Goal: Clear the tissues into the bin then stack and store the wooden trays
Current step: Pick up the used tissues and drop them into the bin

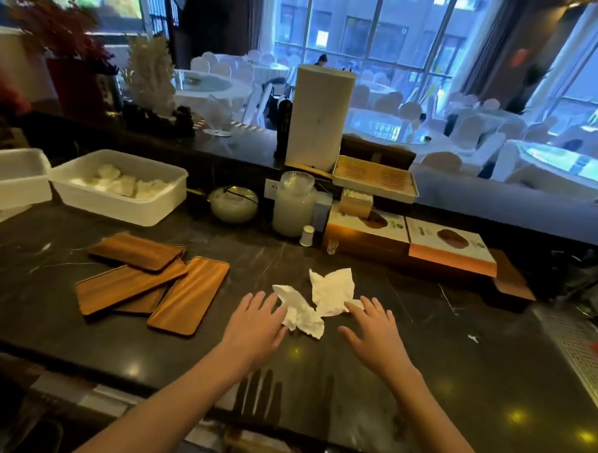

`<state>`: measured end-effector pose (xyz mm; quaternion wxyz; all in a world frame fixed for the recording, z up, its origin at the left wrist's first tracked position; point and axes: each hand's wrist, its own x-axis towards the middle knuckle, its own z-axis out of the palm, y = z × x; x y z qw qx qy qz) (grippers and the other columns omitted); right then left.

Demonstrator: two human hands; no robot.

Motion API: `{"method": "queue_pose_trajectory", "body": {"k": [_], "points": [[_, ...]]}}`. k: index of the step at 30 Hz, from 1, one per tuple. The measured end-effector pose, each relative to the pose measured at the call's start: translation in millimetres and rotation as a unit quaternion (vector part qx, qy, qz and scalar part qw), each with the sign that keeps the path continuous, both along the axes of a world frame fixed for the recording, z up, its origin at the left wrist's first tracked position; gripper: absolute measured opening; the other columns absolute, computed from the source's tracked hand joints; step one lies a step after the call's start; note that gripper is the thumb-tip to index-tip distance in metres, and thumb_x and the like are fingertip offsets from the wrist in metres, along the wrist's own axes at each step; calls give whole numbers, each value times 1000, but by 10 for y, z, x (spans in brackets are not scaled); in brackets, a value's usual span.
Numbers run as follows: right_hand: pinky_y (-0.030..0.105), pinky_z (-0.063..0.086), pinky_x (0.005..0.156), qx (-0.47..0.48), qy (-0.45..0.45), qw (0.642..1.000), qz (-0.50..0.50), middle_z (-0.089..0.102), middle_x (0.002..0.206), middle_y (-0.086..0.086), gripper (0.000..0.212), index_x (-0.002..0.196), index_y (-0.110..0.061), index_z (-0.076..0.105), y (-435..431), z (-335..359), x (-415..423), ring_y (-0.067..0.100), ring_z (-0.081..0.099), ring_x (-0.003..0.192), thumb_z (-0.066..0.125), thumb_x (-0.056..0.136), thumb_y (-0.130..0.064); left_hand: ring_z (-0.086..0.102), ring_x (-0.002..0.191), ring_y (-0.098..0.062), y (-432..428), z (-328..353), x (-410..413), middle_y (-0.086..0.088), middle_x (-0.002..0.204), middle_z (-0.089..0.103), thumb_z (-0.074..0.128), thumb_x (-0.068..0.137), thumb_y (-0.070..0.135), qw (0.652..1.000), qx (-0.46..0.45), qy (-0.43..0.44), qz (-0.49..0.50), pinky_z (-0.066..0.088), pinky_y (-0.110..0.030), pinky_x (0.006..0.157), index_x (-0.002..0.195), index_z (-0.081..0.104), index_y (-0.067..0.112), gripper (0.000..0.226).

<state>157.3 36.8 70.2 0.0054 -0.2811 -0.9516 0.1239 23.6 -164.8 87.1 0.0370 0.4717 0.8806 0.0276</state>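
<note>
Dark marble counter [423, 334]; white tub [120, 198] of folded cloths back left, frosted glass jar [293, 205] centre, two printed boxes [410, 241] right, tall white cylinder [317, 117] on ledge.

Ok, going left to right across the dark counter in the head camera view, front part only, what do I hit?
Wooden trays → left hand → nearer crumpled tissue → farther tissue → right hand. Both hands lie open, fingertips at the tissues' edges, nothing gripped.

Dark marble counter [323, 258]: tissues [316, 300], wooden trays [151, 281] (overlapping), white tubs [120, 198].
</note>
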Motion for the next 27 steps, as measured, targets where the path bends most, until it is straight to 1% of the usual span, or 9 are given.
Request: {"method": "queue_pose_trajectory", "body": {"k": [2,5,10,14,18,21,24,25,27], "points": [[48,3,120,-13,1,1000,2,17,162,1,58,148,-35,30,275,-125,-196,24,5,151,47,95,-50,30,144,-25,309,-56,-96,-6,155,35,40,99,40,1000,2,-7,0,23,-43,119,142,40,23,46],[49,6,120,-28,-18,999,10,19,162,1,57,147,-35,30,721,-333,-515,26,8,151,48,95,-48,30,145,-25,824,-163,-277,-6,157,33,39,100,37,999,-11,-37,20,24,-43,119,141,41,22,44],[46,23,118,-59,-53,996,47,22,161,2,57,147,-33,31,1315,-654,-1009,28,15,149,51,95,-45,29,145,-28,1459,-460,-474,-9,156,32,38,102,32,992,-61,-76,74,30,-44,115,142,40,18,42],[46,26,117,-76,-92,988,95,22,161,4,59,149,-30,29,1531,-905,-1315,29,15,149,52,95,-40,26,145,-30,1695,-755,-487,-10,155,29,43,101,26,983,-120,-107,90,34,-48,112,143,37,17,44],[48,29,115,-95,-133,979,125,16,162,4,60,150,-34,24,1589,-1163,-1512,33,14,148,51,96,-37,27,141,-31,1777,-1019,-528,-11,150,32,43,100,27,975,-154,-119,107,37,-48,109,138,40,16,40],[46,33,112,-102,-151,975,127,24,157,4,54,147,-36,27,1534,-1378,-1453,35,23,143,47,97,-35,29,139,-30,1728,-1207,-563,-9,149,32,47,98,31,970,-175,-131,108,35,-46,110,139,38,17,44],[38,38,105,-51,-80,988,121,42,143,4,44,138,-30,43,1440,-1538,-1312,30,36,132,50,95,-30,32,138,-28,1656,-1340,-591,-5,149,35,50,97,29,970,-163,-130,126,37,-43,109,137,39,19,43],[36,40,101,-49,-52,991,112,48,136,3,39,133,-27,50,1415,-1560,-1280,27,41,127,52,94,-28,34,137,-27,1639,-1374,-591,-4,147,37,51,96,29,971,-155,-129,132,38,-42,109,135,41,20,41],[33,42,95,-52,-15,994,92,54,126,0,30,124,-23,57,1367,-1581,-1230,24,46,120,53,94,-28,36,134,-25,1605,-1404,-598,-3,143,40,54,94,32,971,-147,-124,141,39,-40,107,132,43,20,41]]}}
